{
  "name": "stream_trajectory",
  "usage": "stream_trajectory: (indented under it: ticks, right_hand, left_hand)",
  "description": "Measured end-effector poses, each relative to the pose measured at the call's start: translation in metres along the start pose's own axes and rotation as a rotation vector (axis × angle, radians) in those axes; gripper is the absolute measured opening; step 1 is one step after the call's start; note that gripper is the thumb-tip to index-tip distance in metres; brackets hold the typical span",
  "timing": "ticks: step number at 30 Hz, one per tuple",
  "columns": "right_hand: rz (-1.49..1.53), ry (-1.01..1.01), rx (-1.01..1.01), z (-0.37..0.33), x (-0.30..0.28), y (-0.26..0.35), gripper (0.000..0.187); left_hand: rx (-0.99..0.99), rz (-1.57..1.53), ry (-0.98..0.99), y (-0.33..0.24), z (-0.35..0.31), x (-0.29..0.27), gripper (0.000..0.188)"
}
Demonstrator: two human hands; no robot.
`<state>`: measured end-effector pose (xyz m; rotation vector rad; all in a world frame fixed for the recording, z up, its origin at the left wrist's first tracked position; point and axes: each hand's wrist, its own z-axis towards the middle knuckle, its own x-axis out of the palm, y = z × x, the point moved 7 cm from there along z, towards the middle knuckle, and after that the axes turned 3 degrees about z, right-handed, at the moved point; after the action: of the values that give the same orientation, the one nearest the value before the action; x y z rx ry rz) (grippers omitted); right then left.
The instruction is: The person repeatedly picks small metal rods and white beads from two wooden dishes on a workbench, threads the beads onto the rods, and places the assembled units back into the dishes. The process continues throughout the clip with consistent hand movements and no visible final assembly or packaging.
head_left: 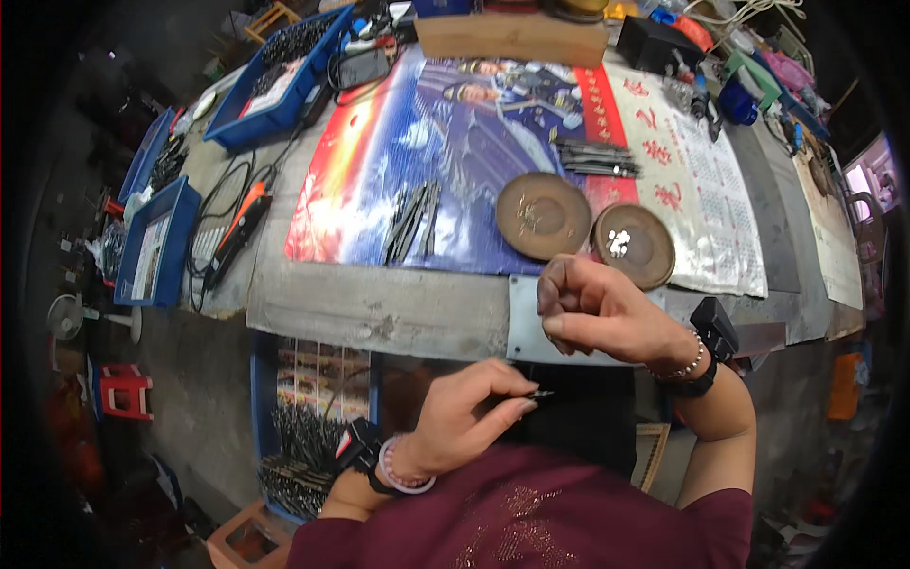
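Note:
Below the table's front edge, my left hand (474, 410) pinches a small dark slender piece (541, 394) between thumb and fingertips; most of it is hidden. My right hand (602, 308) is raised at the table edge with its fingers curled in, and whatever lies in them cannot be made out. Just beyond it sits a round brown dish (656, 266) holding several small white pieces (618, 244). To its left stands a second brown dish (517, 232) with tiny bits in it. Dark slender parts (412, 223) lie loosely on the poster, and more are stacked (597, 157) behind the dishes.
A glossy poster (360, 190) covers the middle of the table. At left lie an orange-and-black power tool (242, 228) with its cord and several blue trays (180, 204). A wooden block (512, 38) stands at the back. Under the table, a blue bin (258, 398) holds many dark parts.

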<state>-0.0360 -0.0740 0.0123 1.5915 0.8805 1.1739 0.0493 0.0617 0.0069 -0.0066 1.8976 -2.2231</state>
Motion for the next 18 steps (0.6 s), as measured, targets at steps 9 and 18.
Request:
stream_trajectory:
  ticks: [9,18]
  right_hand:
    - [0.246,0.193,0.07,-0.026,0.03,-0.017,0.016]
    - [0.22,0.241,0.086,-0.033,0.033,-0.019,0.012]
  left_hand:
    - [0.256,0.185,0.061,-0.024,0.008,0.012,0.02]
    - [0.275,0.212,0.097,-0.026,0.007,0.017,0.021]
